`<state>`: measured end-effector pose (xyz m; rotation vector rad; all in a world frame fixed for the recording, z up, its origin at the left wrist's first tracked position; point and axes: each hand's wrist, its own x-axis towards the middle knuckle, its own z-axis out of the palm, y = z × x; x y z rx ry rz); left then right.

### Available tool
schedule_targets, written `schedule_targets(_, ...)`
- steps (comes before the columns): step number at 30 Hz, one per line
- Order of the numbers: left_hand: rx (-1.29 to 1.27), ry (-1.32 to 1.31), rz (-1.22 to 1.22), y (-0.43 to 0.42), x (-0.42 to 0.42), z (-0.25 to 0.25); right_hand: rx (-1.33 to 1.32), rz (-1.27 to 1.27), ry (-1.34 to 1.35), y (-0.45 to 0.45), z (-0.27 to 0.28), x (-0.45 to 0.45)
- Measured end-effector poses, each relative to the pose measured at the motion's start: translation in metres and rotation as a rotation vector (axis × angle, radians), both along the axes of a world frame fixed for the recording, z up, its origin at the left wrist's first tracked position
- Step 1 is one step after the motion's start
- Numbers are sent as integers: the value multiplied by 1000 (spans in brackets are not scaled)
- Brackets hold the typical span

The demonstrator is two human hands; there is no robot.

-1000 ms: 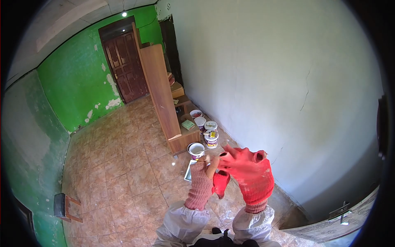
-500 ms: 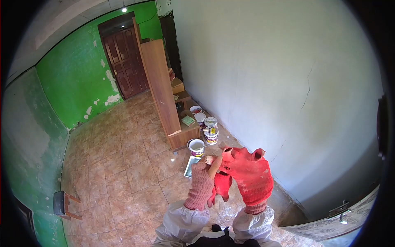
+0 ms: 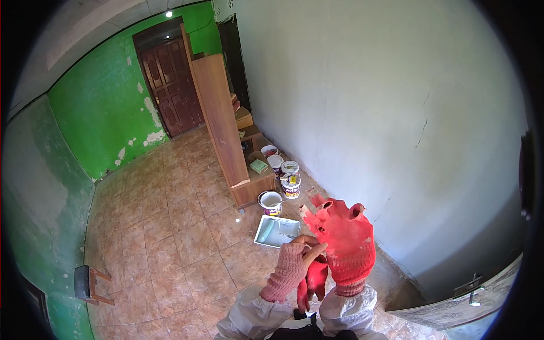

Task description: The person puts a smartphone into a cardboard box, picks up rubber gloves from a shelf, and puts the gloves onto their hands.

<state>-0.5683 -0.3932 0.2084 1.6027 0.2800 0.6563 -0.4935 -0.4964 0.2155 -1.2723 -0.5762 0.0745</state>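
Note:
My right hand wears a red work glove with ragged, open-looking finger ends. Its fingers are stretched forward and apart. Beside its palm edge, my left hand has its thumb and fingers bent together at the red material, with a pink knitted sleeve over the wrist. A second red glove hangs limp just under my left fingers, between the two hands. Where exactly that glove is gripped is partly hidden.
A paint tray with a roller lies on the tiles ahead. Behind it stand an open paint bucket and several more buckets by the white wall. A wooden cabinet rises beside them. A chair is at far left.
My left hand has moved down and right from the right glove's fingers to its palm edge, uncovering the paint tray. The hanging glove has dropped lower.

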Motion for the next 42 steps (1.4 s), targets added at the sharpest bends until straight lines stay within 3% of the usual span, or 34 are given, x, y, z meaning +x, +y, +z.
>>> schedule_targets(3,-55,-59,52,-4,-1,1,-137,-101,-134,1,-1,1)
schedule_targets(5,16,-59,72,-1,1,-7,5,42,-78,7,-17,12)
schedule_targets(8,126,-47,115,2,0,-15,83,184,11,7,21,-6)
schedule_targets(10,32,-30,104,-1,-3,-9,35,160,-18,3,16,-7)
schedule_targets(17,111,-125,122,5,-3,-23,-157,23,-192,0,5,-6)
schedule_targets(21,-54,-111,136,-2,-5,-1,-67,162,-41,5,-1,7)
schedule_targets(23,-60,-130,153,0,0,-9,-249,256,-289,15,41,7)
schedule_targets(24,-81,-198,136,6,7,-28,-249,256,-289,13,52,6)
schedule_targets(25,-103,-265,119,8,10,-32,-427,177,-543,11,62,5)
schedule_targets(27,-140,-270,97,2,4,-21,-604,94,-795,12,61,7)
schedule_targets(30,-150,-362,95,1,11,-18,-434,148,-695,11,34,5)
schedule_targets(32,-126,-450,112,-1,14,-16,259,512,211,5,26,-5)
schedule_targets(36,-279,-246,172,-5,-5,-1,-19,537,156,5,37,-1)
schedule_targets(38,129,-77,253,3,-4,-13,346,595,390,11,25,-2)
schedule_targets(42,72,0,268,2,-4,1,297,701,384,15,48,-1)
